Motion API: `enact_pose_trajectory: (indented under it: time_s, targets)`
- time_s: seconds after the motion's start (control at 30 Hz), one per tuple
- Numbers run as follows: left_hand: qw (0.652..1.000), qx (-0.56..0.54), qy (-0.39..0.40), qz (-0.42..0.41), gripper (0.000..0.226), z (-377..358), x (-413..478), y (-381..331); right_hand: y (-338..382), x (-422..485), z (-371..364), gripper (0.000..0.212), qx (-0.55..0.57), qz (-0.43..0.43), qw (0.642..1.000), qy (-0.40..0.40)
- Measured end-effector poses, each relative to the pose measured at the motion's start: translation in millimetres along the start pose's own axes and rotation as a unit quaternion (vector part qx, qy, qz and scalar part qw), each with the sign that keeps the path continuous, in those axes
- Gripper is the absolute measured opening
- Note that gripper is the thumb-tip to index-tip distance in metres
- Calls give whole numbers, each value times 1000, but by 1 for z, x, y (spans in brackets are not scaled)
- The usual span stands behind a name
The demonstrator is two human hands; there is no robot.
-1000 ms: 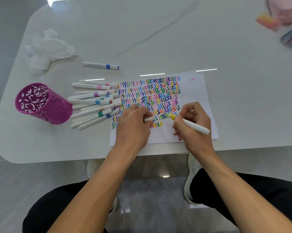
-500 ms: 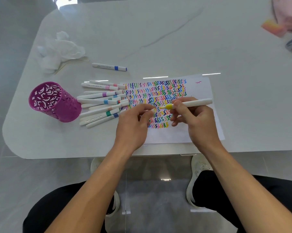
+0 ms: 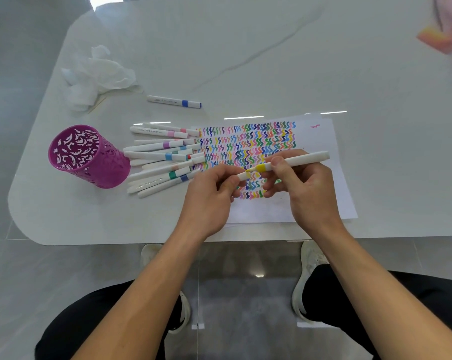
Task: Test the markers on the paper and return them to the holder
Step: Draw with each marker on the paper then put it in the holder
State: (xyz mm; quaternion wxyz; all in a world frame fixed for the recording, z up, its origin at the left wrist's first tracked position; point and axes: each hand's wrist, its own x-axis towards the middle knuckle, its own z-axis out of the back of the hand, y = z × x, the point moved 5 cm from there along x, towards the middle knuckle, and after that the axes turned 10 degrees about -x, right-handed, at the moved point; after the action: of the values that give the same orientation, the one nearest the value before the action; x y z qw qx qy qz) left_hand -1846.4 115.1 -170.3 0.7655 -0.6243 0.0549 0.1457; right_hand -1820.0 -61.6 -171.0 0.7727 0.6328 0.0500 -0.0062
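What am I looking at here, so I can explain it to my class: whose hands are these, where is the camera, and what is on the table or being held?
There is no machine here, only a person's two bare hands. They are filmed by one camera worn on the head, looking forward and down. The right hand grips a yellow-banded marker. The left hand pinches a white cap at the marker's tip. Beneath them lies the paper, covered in coloured squiggles, on a white table. Left of the paper is a pile of capped markers, then a purple holder. Further back lie one blue-banded marker and some crumpled white material.
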Motion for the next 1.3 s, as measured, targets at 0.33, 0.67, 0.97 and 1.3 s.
enact_pose_trajectory:
  time_s: [0.33, 0.67, 0.97, 1.3]
  targets:
    - [999, 40, 30, -16, 18, 2, -2, -2, -6, -2, -7, 10, -34, -18, 999, 38]
    - [999, -15, 16, -31, 12, 11, -6, -4, -4, -3, -22, 12, 72, -33, 994, 72]
    - [999, -17, -11, -29, 13, 20, -15, 4, -12, -18, -42, 19, 153, -70, 982, 81]
    - [991, -95, -73, -66, 10, 48, -17, -14, -2, -4, -47, 27, 118, -50, 986, 109]
